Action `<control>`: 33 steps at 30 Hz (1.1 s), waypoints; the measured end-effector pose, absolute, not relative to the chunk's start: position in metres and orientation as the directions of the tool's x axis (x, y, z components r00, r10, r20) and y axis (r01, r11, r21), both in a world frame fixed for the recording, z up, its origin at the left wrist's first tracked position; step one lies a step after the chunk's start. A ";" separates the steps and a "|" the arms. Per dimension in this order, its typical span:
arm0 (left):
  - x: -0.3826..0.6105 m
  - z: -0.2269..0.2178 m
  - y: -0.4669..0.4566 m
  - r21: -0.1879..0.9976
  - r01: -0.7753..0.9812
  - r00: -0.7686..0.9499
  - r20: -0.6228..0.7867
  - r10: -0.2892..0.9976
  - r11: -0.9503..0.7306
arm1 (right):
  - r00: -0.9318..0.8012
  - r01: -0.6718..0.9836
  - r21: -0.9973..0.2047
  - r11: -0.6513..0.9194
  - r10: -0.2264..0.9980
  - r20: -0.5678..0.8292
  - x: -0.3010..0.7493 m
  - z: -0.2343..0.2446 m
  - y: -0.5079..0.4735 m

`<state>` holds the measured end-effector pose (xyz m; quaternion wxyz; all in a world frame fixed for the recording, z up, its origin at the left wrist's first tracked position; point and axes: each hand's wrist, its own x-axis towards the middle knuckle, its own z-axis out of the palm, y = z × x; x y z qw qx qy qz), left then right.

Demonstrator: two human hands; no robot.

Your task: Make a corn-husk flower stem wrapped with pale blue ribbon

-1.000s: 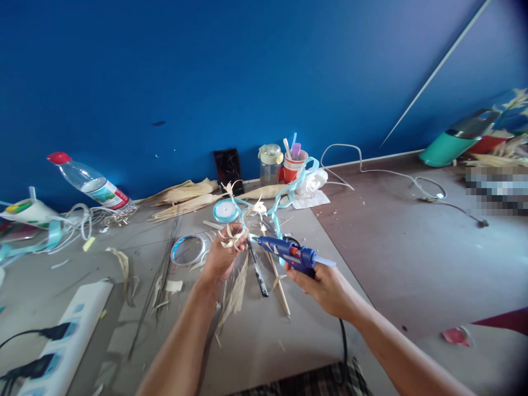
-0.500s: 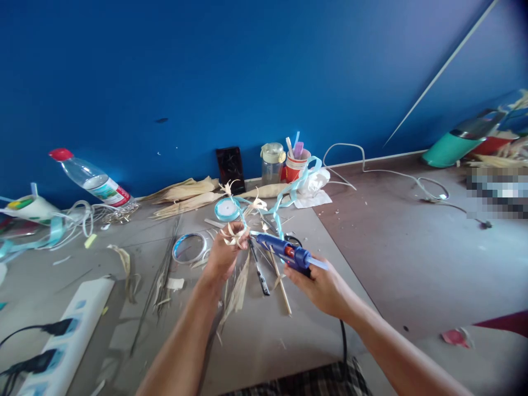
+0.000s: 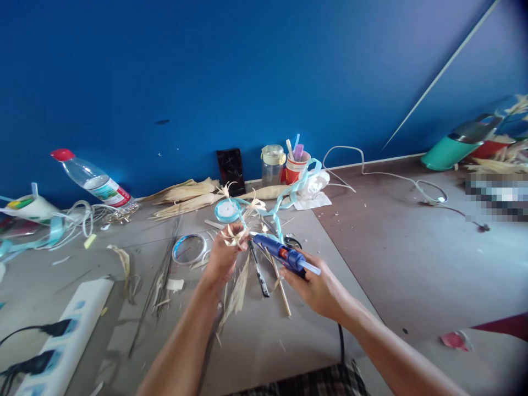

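Note:
My left hand (image 3: 225, 250) is closed on a pale corn-husk flower (image 3: 234, 237), its curled petals spreading over the fingers. Light-blue ribbon rises just behind it. In my right hand (image 3: 315, 283) is a blue hot glue gun (image 3: 278, 250) with a clear glue stick (image 3: 310, 267) poking from its rear. The gun's nozzle points left and sits right beside the flower; whether they touch I cannot tell. Below lie a black pen (image 3: 259, 275), a thin wooden stick (image 3: 281, 289) and a strip of dry husk (image 3: 236, 297).
A roll of tape (image 3: 176, 250), a ribbon spool (image 3: 226, 210) and dark thin stems (image 3: 163, 269) lie around the hands. Against the blue wall stand a phone (image 3: 231, 170), a jar (image 3: 272, 168) and a red paper cup (image 3: 295, 169). A white power strip (image 3: 78, 324) is at left.
My right hand has shifted slightly left and turned the glue gun, lowering its rear end a little. My left hand stays nearly still with the flower.

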<state>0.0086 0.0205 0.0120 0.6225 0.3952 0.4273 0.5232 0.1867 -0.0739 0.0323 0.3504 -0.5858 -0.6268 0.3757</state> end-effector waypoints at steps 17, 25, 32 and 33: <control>0.009 0.007 0.021 0.973 -0.231 0.054 -0.018 0.998 0.030 | -0.071 0.472 -0.876 -0.100 0.986 -0.151 0.187 0.036 -0.077; 0.009 0.007 0.021 0.974 -0.225 0.053 -0.028 0.998 0.040 | -0.066 0.465 -0.883 -0.055 0.993 -0.096 0.191 0.038 -0.078; 0.008 0.006 0.022 0.969 -0.247 0.041 0.004 0.999 0.006 | -0.100 0.461 -0.887 -0.025 0.992 -0.080 0.194 0.037 -0.077; 0.008 0.006 0.022 0.969 -0.247 0.038 0.014 0.999 -0.004 | -0.098 0.457 -0.889 -0.019 0.993 -0.071 0.194 0.038 -0.077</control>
